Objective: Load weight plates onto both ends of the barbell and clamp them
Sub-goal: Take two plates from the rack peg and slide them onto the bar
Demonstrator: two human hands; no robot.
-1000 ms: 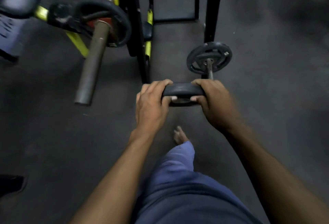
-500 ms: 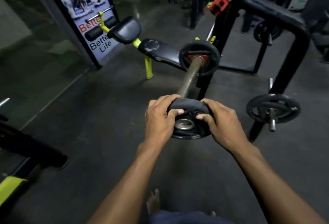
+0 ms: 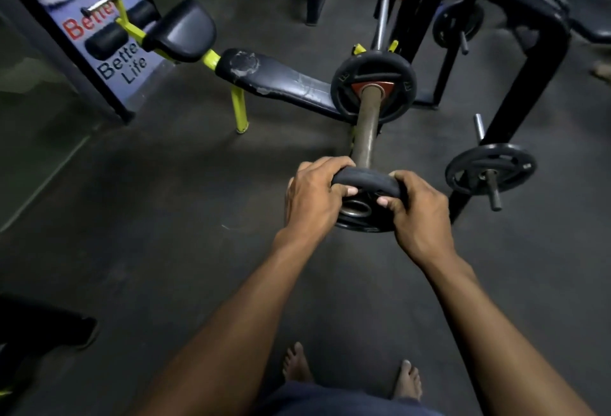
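Small weight plate (image 3: 363, 214), newly raised from the floor, is being gripped by left hand (image 3: 310, 197) and right hand (image 3: 420, 214), bore aligned to barbell sleeve (image 3: 365, 131) at twelve o'clock.

Head view, forward-down, close over the barbell (image 3: 366, 124)

A poster (image 3: 82, 15) leaning at the far left carries the only words I can read: red "Bette", cut off by a yellow bar, and below it black "Bette" and "Life". The loaded plate (image 3: 373, 88) bears raised marks too small to read.
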